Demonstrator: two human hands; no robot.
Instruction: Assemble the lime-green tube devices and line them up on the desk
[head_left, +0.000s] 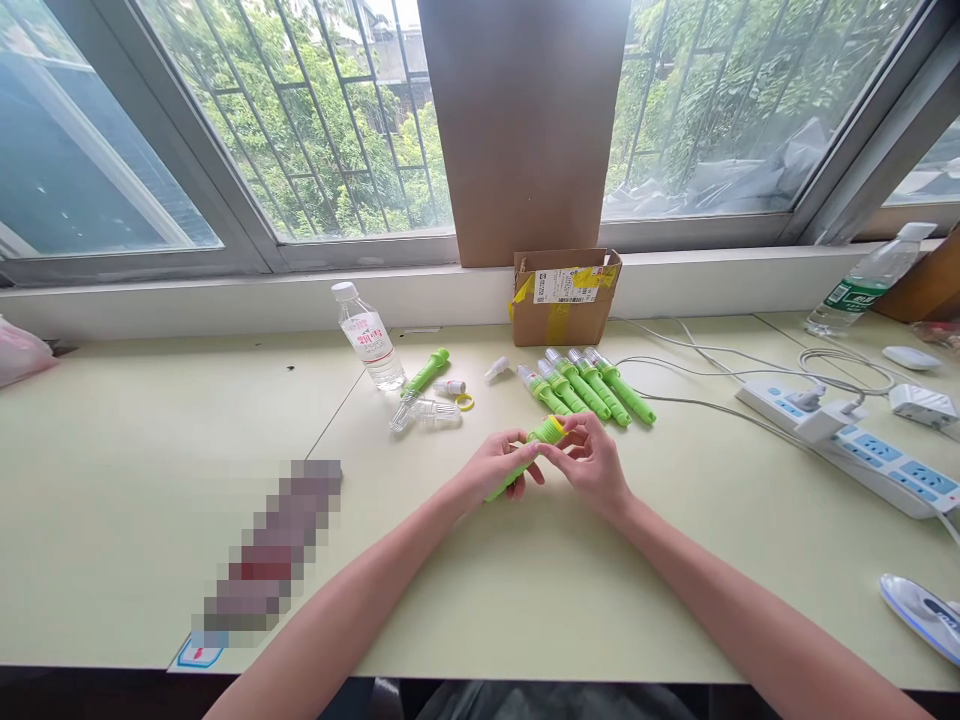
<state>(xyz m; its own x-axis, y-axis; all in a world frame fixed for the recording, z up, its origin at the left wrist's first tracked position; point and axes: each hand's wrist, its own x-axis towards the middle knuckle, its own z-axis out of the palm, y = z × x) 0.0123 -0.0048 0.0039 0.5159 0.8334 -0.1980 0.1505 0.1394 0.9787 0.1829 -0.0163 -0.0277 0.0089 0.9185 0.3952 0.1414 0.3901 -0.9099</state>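
My left hand (501,462) is closed around a green plastic tube (546,431), which slants up to the right above the table. At the tube's threaded upper end sits a yellow ring (558,425), pinched by the fingertips of my right hand (592,462). Just beyond my hands, several green tubes with clear tips (577,388) lie side by side. Farther left are another green tube (426,370), clear plastic caps (436,412), a small white-and-clear piece (450,387), a loose yellow ring (465,402) and a small clear cap (496,369).
A water bottle (373,340) and an open cardboard box (562,300) stand toward the window. On the right are a power strip (862,445) with cables, another bottle (855,285) and a white-and-blue device (922,615). A blurred-out object (274,545) lies at left.
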